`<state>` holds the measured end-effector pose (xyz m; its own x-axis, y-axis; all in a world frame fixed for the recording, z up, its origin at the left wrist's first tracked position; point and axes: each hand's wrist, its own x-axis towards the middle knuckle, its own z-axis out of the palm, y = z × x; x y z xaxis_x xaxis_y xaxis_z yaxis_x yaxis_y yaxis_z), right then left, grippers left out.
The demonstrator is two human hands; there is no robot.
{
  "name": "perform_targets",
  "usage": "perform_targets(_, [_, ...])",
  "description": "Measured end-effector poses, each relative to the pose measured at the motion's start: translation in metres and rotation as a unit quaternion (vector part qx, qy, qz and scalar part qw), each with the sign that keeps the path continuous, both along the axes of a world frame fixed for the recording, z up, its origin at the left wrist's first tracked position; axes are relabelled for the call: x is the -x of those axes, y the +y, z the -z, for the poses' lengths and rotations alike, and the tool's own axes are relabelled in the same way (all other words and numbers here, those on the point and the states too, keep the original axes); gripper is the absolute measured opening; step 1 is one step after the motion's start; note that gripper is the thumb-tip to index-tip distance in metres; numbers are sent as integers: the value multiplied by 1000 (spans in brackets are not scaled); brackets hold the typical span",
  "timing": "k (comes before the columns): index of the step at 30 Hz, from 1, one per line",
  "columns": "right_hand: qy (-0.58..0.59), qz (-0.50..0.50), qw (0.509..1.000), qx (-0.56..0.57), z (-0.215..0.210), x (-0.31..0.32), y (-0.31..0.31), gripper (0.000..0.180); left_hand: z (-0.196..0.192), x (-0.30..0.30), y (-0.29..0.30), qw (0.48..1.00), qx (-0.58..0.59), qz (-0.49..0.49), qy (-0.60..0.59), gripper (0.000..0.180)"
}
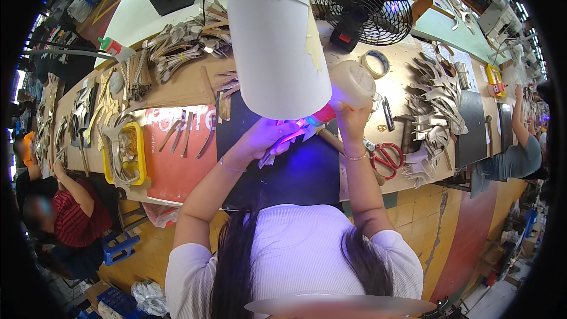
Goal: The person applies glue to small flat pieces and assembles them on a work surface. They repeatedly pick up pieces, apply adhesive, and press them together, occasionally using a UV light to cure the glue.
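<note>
My right hand [352, 123] is wrapped round a cream squeeze bottle [354, 85], tipped so that its red and green cap [322, 116] points down toward my left hand. In my left hand [271, 136] are thin, pale strips [267, 158], pinched between the fingers; their exact shape is blurred by violet light. The bottle's tip is close to the strips, but I cannot tell whether they touch. Both hands are over a black mat [283, 186], just below the lower end of a white cylinder [277, 53], which hides part of the bench behind it.
Left of the mat, several brown strips [188, 136] lie on a red sheet [177, 180], beside a yellow basket [142, 156]. To the right are red-handled scissors [388, 159], a tape roll [375, 63] and stacked strap pieces [434, 118]. A black fan [361, 6] stands behind. People sit at both sides.
</note>
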<state>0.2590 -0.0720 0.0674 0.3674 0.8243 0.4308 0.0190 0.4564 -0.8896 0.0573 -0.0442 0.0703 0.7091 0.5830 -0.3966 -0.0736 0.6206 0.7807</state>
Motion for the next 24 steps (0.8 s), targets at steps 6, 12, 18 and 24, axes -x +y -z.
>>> perform_targets(6, [32,0,999,-10,2,2,0,62,4,0,1,1000,17,1,-6,15])
perform_targets(12, [18,16,999,23,11,-3,-1,70,16,0,-2,999,32,-3,13,18])
perform_targets(18, [-43,6,999,28,10,-13,4,70,3,4,6,999,-9,-27,44,21])
perform_targets(24, [-34,127,991,-8,47,-38,4,77,-10,73,14,967,-134,-155,153,22])
